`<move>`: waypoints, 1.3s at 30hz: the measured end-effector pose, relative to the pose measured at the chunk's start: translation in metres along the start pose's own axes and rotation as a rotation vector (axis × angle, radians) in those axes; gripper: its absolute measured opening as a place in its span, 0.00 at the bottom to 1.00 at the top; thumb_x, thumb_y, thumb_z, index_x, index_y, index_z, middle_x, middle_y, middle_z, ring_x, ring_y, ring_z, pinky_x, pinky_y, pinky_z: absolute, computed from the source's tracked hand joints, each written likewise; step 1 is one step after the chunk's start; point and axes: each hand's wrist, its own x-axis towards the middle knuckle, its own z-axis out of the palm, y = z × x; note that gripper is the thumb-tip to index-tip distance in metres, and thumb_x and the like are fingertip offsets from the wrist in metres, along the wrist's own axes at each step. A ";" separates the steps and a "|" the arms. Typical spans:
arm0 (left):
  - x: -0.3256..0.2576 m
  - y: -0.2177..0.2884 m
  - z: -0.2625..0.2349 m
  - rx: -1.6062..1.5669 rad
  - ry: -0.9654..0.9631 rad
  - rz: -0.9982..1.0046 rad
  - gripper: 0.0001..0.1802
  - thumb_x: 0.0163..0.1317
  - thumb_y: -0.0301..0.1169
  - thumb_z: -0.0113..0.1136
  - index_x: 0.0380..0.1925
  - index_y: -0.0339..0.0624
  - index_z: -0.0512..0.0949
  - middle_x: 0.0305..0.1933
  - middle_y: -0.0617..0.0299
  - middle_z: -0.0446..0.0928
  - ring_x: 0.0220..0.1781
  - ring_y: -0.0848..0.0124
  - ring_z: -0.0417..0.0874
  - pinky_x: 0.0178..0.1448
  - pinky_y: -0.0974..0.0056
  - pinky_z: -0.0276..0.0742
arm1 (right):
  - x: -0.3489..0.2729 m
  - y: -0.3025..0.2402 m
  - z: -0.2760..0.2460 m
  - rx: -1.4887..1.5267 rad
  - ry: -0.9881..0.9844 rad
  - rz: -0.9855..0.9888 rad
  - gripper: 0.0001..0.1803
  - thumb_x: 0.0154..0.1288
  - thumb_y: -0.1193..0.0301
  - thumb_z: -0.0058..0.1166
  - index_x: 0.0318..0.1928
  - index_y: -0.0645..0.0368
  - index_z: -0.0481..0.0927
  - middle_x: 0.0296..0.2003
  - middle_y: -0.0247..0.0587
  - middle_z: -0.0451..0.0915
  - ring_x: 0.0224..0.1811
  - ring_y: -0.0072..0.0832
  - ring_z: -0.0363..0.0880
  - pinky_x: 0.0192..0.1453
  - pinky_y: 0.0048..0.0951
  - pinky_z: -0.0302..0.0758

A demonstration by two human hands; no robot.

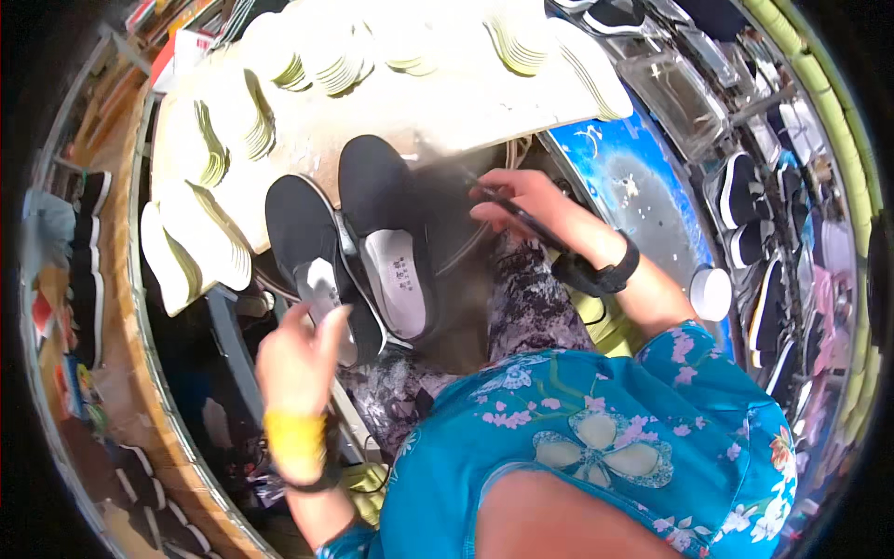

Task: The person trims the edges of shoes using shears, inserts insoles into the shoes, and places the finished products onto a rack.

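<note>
Two black slip-on shoes (349, 247) lie side by side on the table (438, 116), each with one pale insole inside. Two hands are in view, the left hand (298, 359) and the right hand (521, 205), which holds one thin dark brush (521, 216). About nine fanned stacks of white soles (209, 247) sit around the table; the soles in each are too many to count. One white round lid (711, 292) lies at the right. Each wrist carries one dark band.
</note>
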 end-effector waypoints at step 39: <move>0.099 0.022 0.033 -0.762 -0.301 0.339 0.03 0.57 0.23 0.55 0.26 0.40 0.75 0.56 0.63 0.68 0.56 0.73 0.66 0.64 0.67 0.54 | -0.008 0.010 0.022 -0.717 0.058 -0.541 0.16 0.46 0.57 0.60 0.33 0.51 0.74 0.24 0.41 0.75 0.32 0.41 0.77 0.32 0.41 0.71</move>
